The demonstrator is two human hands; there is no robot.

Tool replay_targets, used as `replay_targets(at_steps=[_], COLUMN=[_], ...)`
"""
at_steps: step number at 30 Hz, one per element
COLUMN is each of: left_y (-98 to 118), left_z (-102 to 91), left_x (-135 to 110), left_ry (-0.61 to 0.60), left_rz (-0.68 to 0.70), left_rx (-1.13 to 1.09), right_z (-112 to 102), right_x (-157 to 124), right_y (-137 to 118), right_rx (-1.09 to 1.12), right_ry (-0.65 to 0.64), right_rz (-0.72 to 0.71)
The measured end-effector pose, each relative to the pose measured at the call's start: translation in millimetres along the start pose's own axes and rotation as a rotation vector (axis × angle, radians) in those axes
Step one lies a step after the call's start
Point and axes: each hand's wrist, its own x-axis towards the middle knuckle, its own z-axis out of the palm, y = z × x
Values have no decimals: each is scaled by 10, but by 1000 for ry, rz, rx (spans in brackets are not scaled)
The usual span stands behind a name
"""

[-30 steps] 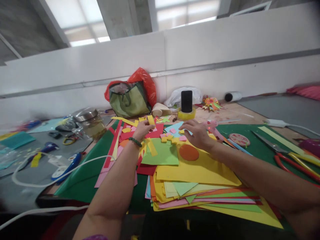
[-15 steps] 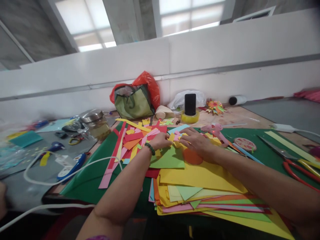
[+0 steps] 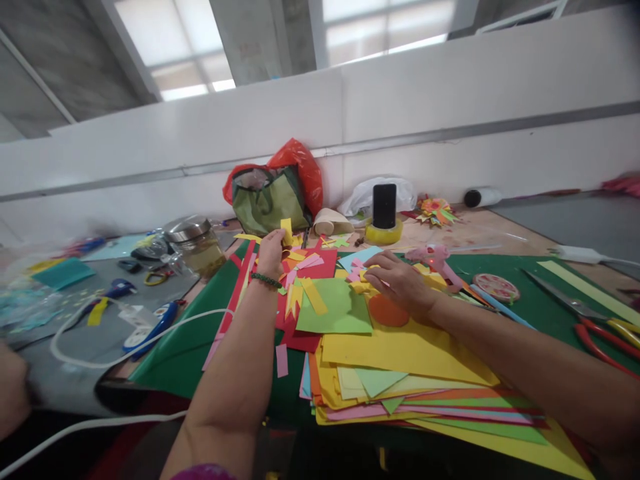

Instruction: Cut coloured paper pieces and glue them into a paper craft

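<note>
My left hand (image 3: 271, 253), with a dark green beaded bracelet at the wrist, pinches a yellow paper strip (image 3: 287, 231) above the scattered scraps. Fingers apart and slightly bent, my right hand (image 3: 400, 281) rests over small yellow paper pieces (image 3: 361, 287); its fingertips are partly hidden among them. Beside it lie an orange paper circle (image 3: 388, 312) and small pink scraps (image 3: 356, 269). A green paper sheet (image 3: 345, 308) lies between my hands, with another yellow strip (image 3: 314, 296) on it. Red paper (image 3: 325, 264) lies under mixed scraps.
A stack of coloured paper (image 3: 410, 360) lies in front. To the right are a pink glue gun (image 3: 431, 257), a round tin (image 3: 496, 287) and large scissors (image 3: 580, 310). A phone (image 3: 384, 205), green bag (image 3: 270, 203), glass jar (image 3: 196, 250) and white cable (image 3: 165, 333) are also around.
My left hand has moved left and away from me, lifting a yellow strip from beside my right hand. The green sheet and scraps under it are more exposed. My right hand has barely moved.
</note>
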Motion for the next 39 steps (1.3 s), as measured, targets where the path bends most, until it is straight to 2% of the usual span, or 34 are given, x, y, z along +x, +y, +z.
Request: replay_targets(at_steps=[3,7,9,10,11,13,14,16,20,24,28,34,39], left_y=[17,-12,-29,-36,-45,-73,-95,-160,-309,-357,-331,-239,-142], left_z=[-26,-40,-58,-66,-71,-59,-41,19,148,177,174,129,82], left_x=[-36,-139,-154,-146,-131,-90,-72,-51,-60,-64,-57,-72,-92], left_ry=[-93,-377,-511,-524,-496,-354,-277,-222,-240,-234,-224,-196,-216], left_rz=[-23,-93,-101,-68,-18,94,132,155,173,156,144,159,211], left_rx=[53,218,430,577,727,954,1002,1059,1162,1225,1241,1186,1069], right_z=[5,-10,-17,-19,-19,-14,-11,-8,-17,-35,-64,-125,-97], right_x=[4,26,37,41,44,45,44,39,26,22,36,40,2], right_y=[-3,-28,-44,-51,-55,-59,-58,-53,-37,-16,7,57,74], right_rx=[8,15,20,22,23,25,26,29,38,56,76,96,101], right_ry=[12,22,25,28,30,33,34,30,16,-4,25,130,81], right_rz=[-23,-27,-25,-25,-26,-30,-35,-37,-22,-12,12,162,159])
